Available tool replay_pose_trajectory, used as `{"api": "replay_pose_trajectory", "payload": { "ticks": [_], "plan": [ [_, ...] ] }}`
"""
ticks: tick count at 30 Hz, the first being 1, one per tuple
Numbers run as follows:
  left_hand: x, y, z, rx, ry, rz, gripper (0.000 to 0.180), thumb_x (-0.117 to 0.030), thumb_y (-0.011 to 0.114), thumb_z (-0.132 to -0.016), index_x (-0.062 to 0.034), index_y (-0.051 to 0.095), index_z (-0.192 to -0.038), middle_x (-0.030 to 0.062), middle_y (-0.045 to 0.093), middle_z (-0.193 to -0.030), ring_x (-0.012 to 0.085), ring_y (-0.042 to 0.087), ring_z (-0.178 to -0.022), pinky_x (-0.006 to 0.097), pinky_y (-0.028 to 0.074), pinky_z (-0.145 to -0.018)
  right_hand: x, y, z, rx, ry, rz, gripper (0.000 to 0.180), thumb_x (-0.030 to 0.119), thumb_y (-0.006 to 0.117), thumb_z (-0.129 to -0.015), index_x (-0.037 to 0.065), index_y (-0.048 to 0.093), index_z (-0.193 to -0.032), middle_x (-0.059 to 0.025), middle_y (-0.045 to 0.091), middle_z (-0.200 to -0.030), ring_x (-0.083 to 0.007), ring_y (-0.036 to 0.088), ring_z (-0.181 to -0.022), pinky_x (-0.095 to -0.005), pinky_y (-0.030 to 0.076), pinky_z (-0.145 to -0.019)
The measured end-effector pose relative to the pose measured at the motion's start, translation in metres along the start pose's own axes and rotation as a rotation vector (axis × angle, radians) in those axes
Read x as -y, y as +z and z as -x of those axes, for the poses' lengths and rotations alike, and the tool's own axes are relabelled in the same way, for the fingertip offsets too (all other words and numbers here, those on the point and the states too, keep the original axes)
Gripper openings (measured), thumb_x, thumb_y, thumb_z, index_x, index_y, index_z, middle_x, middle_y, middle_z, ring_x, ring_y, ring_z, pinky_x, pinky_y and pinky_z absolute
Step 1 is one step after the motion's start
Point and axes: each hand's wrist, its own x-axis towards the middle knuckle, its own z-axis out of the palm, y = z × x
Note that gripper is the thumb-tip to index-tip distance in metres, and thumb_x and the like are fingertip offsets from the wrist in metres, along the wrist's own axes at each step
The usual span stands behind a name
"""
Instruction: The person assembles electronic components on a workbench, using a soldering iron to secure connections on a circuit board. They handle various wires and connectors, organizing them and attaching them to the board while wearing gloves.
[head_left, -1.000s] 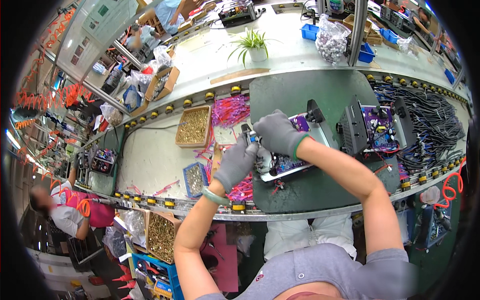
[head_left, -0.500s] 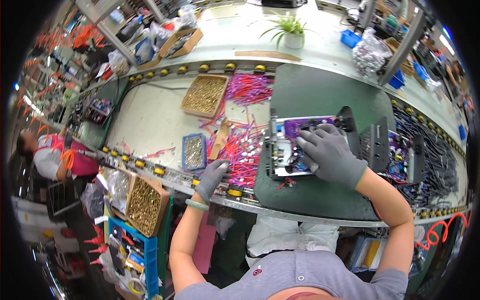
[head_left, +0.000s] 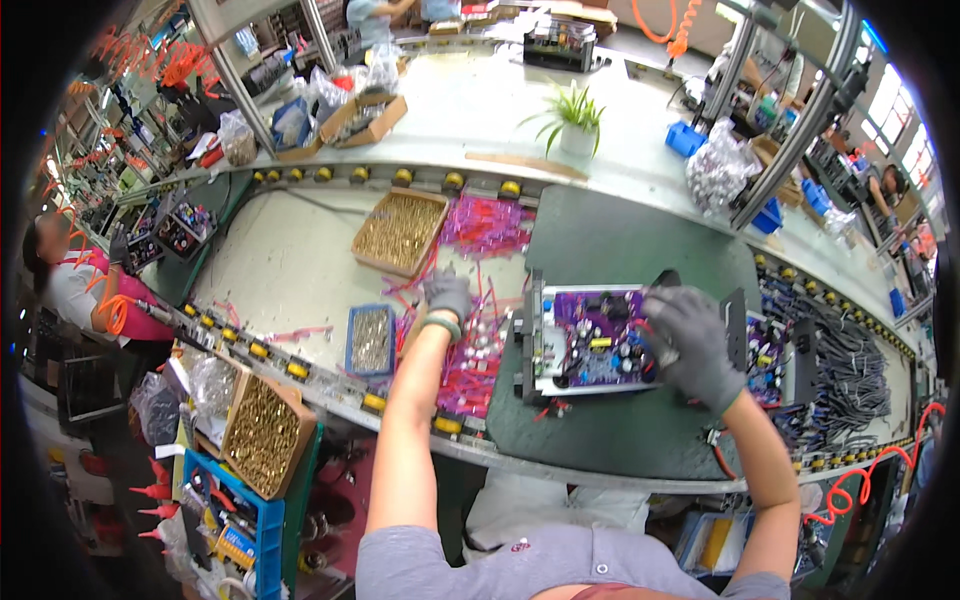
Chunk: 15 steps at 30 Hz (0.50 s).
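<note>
My left hand [head_left: 447,293], in a grey glove, reaches over the pink and purple wires [head_left: 468,365] in the middle of the bench. Its fingertips point away from me among the wires, too small to show a grip. My right hand [head_left: 690,345], also gloved, is curled at the right end of an open electronics unit [head_left: 600,345]. Fingers and thumb bend inward over the board's edge; what they hold, if anything, is hidden. The unit has a purple circuit board, a pale metal tray and a black end panel [head_left: 527,335], and it lies on a green mat [head_left: 625,440].
A box of brass-coloured parts [head_left: 400,230] and a blue tray of silvery parts [head_left: 371,340] flank the wires. A second unit [head_left: 768,355] and dark cables [head_left: 850,370] are at right. Beyond the rail stands a potted plant [head_left: 577,138]. A co-worker [head_left: 85,285] is at far left.
My left hand has moved from the bench's near edge forward into the wires. My right hand has shifted from over the board to its right end, uncovering most of it. The view has tilted up.
</note>
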Motion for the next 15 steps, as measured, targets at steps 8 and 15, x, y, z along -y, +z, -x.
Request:
{"api": "replay_pose_trajectory", "payload": {
  "ticks": [8,15],
  "plan": [
    [0.01,0.015,-0.007,0.091,0.26,-0.19,0.016,-0.022,0.063,-0.084,-0.0166,0.076,-0.092,0.0113,0.073,-0.095,0.0299,0.069,-0.096,0.045,0.052,-0.082,-0.001,0.01,0.004,-0.094,0.063,-0.175,0.009,0.018,0.074,-0.082,0.01,0.072,-0.087,-0.0029,0.071,-0.098,-0.0261,0.063,-0.106,-0.0432,0.044,-0.101],
    [0.017,-0.033,0.023,-0.318,0.105,0.804,0.012,-0.021,0.067,-0.087,-0.0098,0.069,-0.087,0.0117,0.073,-0.09,0.0287,0.07,-0.082,0.042,0.054,-0.076,-0.005,0.012,0.012,-0.16,0.075,-0.191,0.01,0.015,0.074,-0.079,0.01,0.073,-0.088,-0.0044,0.071,-0.098,-0.0266,0.063,-0.105,-0.043,0.046,-0.098]
  ]
}}
